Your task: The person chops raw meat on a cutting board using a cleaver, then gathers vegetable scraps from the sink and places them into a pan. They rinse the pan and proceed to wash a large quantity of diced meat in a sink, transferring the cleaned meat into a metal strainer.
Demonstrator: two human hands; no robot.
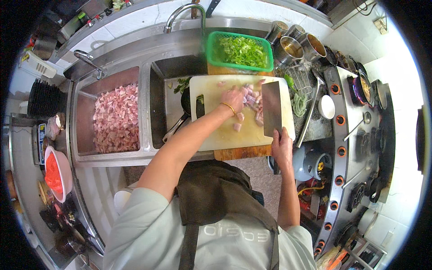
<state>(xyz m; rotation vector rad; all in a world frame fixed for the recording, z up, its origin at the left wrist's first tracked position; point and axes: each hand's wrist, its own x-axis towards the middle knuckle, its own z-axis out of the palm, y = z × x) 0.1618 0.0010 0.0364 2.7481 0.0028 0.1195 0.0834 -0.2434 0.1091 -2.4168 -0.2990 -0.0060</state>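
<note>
The step in hand looks like dicing meat: the right hand [281, 145] has its fingers clamped round the handle of a broad rectangular steel cleaver [272, 108], whose blade rests flat-sided over the right part of the white plastic cutting board [211, 130]. The left hand [234, 98], with a thin gold bangle at the wrist, lies curled on the pile of pale pink meat cubes [253, 104] at the middle of the board, fingers together and pressing or gathering them (whether they actually pinch a piece I cannot tell). The next move, by my judgement, calls for keeping the left fingertips tucked back from the edge and steadying the pile before the blade comes down.

A steel sink basin holds a big heap of diced pink meat [116, 118] to the left; a green plastic basket of chopped greens [240, 50] sits behind the board. The cleaver hides part of the pile, and the board's near edge is covered by the forearms.
</note>
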